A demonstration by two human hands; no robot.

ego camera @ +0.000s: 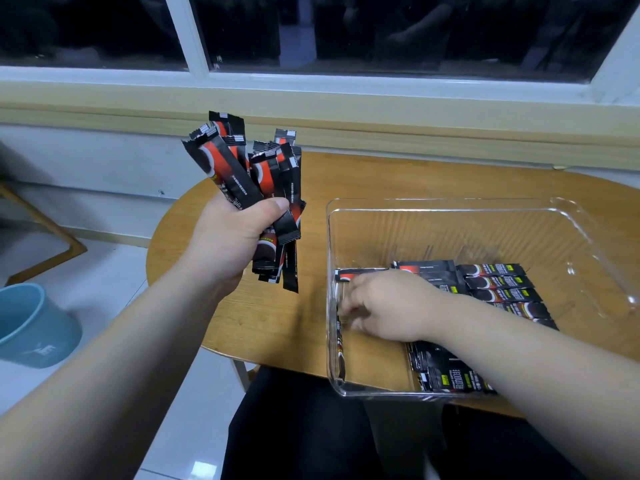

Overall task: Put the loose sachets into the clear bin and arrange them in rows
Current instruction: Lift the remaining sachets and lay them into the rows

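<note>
Many sachets (pixel 256 188) bunched upright in my left hand (pixel 228 244), fingers wrapped tight round them, over table (pixel 277 323) just left of bin (pixel 450 202). My right hand (pixel 388 306) nearer work: down inside bin by left wall, fingers blurred, can't tell if pinching anything. Laid rows (pixel 502 285) lie just right of it, long axis left-right.

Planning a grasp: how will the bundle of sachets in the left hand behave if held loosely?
Probably light: the left hand holds the whole bundle of sachets. Likely slippery: glossy sticks fan out unevenly. Seemingly stiff: they stand upright above the fist.
</note>
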